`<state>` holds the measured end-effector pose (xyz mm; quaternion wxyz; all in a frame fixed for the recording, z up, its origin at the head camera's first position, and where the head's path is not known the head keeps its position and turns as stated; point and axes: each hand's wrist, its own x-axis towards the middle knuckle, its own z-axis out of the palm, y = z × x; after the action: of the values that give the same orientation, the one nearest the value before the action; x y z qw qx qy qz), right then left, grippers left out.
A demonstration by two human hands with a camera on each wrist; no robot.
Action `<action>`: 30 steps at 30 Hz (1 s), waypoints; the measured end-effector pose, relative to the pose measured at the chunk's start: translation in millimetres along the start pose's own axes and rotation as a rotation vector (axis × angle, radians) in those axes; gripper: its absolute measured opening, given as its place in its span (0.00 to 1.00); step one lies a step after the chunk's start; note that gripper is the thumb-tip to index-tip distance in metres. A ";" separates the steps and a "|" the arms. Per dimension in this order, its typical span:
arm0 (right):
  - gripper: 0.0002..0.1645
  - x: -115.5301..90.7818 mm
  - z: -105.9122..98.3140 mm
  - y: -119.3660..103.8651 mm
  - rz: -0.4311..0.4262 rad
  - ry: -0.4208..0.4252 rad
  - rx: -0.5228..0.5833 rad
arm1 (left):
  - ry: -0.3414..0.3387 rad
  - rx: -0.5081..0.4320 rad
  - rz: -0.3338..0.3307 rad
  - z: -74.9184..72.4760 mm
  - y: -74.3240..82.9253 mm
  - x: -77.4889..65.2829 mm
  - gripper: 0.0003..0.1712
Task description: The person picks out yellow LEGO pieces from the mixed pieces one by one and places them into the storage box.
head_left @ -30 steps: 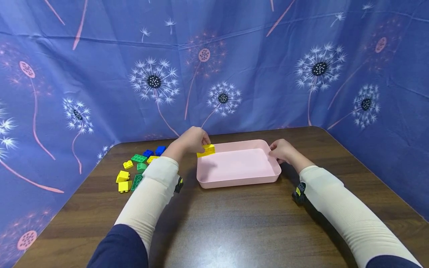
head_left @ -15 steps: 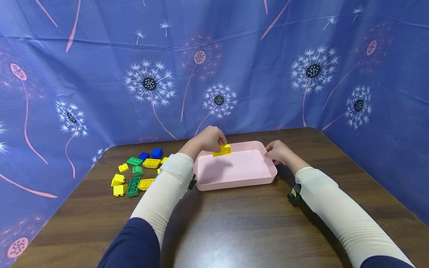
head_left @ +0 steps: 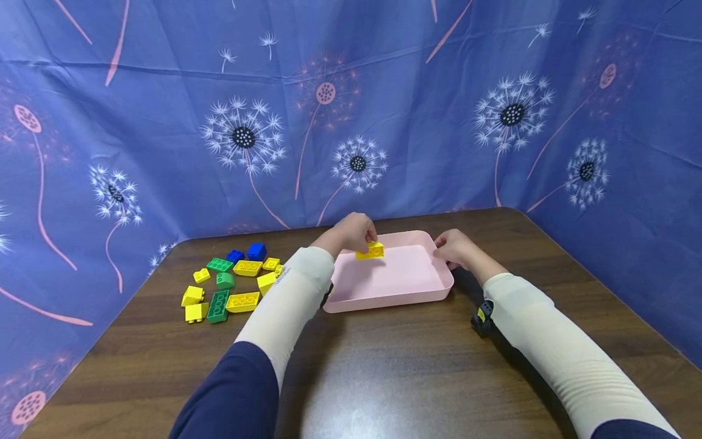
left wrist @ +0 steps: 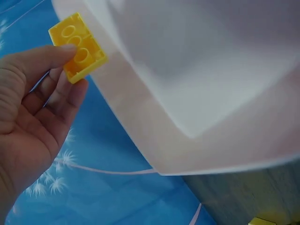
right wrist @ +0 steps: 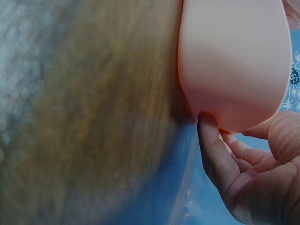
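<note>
My left hand (head_left: pixel 355 231) pinches a yellow toy brick (head_left: pixel 370 250) between thumb and fingers, over the back left part of a pink tray (head_left: pixel 384 299). In the left wrist view the hollow underside of the yellow brick (left wrist: pixel 83 55) faces the camera, showing its round tubes. The brick appears held above the tray floor. At the tray's right end, my right hand (head_left: pixel 459 248) grips the wall, thumb at the rim and fingers against the outside. The right wrist view shows these fingers (right wrist: pixel 218 154) against the pink tray (right wrist: pixel 234 61).
Left of the tray, loose toy bricks lie spread on the brown wooden table (head_left: pixel 384 372): several yellow ones (head_left: pixel 243 302), green ones (head_left: pixel 218 306) and two blue ones (head_left: pixel 256 251). A blue dandelion-print cloth (head_left: pixel 417 110) hangs behind and beside the table.
My left hand has carried the yellow brick rightward from the tray's left rim to over its inside, dipping slightly lately. More bricks show beside the left forearm. The right hand keeps its grip.
</note>
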<state>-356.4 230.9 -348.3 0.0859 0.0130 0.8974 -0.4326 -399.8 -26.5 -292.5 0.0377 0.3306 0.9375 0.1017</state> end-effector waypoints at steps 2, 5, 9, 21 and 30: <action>0.21 0.2 0.3 0.4 0.001 0.000 0.009 | -0.026 -0.003 -0.001 4.6 1.5 2.1 0.16; 0.21 0.5 1.6 1.0 -0.001 0.003 0.014 | -0.050 0.003 0.002 9.9 4.1 4.7 0.16; 0.21 0.3 2.8 1.3 0.001 0.006 0.012 | -0.074 0.009 -0.004 13.0 7.5 7.5 0.16; 0.22 1.0 -0.1 2.9 -0.010 0.001 0.006 | -0.172 -0.052 -0.101 14.0 13.8 4.0 0.17; 0.21 1.0 0.2 2.7 -0.010 0.005 -0.003 | -0.181 -0.047 -0.102 10.8 12.3 2.3 0.18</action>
<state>-357.2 232.3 -350.6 0.0815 0.0097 0.8984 -0.4315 -392.5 -14.0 -300.3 0.1352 0.2894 0.9432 0.0912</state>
